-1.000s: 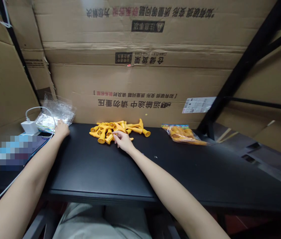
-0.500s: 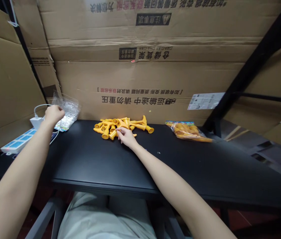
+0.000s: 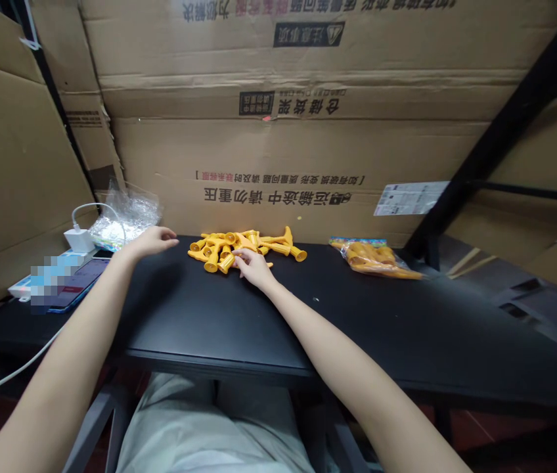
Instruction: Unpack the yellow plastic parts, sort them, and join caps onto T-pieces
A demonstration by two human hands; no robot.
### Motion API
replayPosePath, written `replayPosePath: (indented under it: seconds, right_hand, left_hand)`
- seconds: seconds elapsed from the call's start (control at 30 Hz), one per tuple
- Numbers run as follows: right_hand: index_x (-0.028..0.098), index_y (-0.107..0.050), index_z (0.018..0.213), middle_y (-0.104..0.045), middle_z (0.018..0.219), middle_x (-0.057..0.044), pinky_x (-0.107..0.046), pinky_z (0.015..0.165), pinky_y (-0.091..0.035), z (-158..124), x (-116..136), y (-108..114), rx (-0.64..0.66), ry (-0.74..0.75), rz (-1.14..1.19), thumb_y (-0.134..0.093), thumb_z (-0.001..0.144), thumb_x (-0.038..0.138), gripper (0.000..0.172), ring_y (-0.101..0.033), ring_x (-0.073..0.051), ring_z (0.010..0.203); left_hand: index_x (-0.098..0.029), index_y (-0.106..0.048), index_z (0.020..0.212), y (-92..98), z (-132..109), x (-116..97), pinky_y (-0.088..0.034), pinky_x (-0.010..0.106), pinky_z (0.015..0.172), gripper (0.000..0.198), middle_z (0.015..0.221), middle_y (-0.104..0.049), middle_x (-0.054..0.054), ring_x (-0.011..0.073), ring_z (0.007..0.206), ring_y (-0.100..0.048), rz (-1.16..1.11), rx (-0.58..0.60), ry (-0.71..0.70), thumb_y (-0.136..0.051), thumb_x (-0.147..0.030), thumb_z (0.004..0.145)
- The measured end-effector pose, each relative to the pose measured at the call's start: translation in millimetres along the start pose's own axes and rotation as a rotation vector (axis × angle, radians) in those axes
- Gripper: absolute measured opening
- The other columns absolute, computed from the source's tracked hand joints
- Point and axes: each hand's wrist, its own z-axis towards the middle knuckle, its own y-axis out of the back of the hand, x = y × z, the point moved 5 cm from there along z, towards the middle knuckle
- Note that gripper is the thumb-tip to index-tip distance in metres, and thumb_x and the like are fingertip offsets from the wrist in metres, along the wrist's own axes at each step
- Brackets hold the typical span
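Observation:
A heap of yellow plastic pieces [image 3: 213,253], some T-shaped with flared, hollow ends like toy hammers, lies at the back of the black table [image 3: 200,322]. At its front edge is my right hand [image 3: 255,269], thumb and fingers closed on a yellow plastic piece [image 3: 226,264]; the fingertips partly hide the contact. My left hand [image 3: 157,240] hovers left of the heap, fingers stretched out and holding nothing. Behind and left of it are crumpled clear plastic bags [image 3: 125,210].
A sealed bag of yellow pieces [image 3: 372,258] lies at the right. To the left are a power strip [image 3: 22,288], a white charger [image 3: 79,240] with its cable, and a phone [image 3: 81,284]. A cardboard wall [image 3: 278,148] stands behind, with a black post [image 3: 480,144] at right.
My left hand has moved right from the clear plastic bags toward the heap, and its fingers have opened. My right hand stays at the heap. The phone shows more fully now.

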Motion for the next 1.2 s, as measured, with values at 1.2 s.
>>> replayPosePath:
  seconds: [1.2]
  right_hand:
    - [0.019, -0.062, 0.115, -0.049, 0.135, -0.015, -0.043, 0.092, -0.049, 0.2, 11.0, 8.6, 0.042, 0.245, -0.321, -0.063, 0.077, 0.016, 0.039, -0.059, -0.023, 0.106]
  left_hand:
    - [-0.017, -0.058, 0.124, -117.4, 31.8, -73.5, -0.043, 0.043, 0.100, 0.058, 0.120, -0.060, 0.014, 0.0275, 0.112, -0.057, -0.160, -0.045, -0.421, -0.068, -0.044, 0.074]
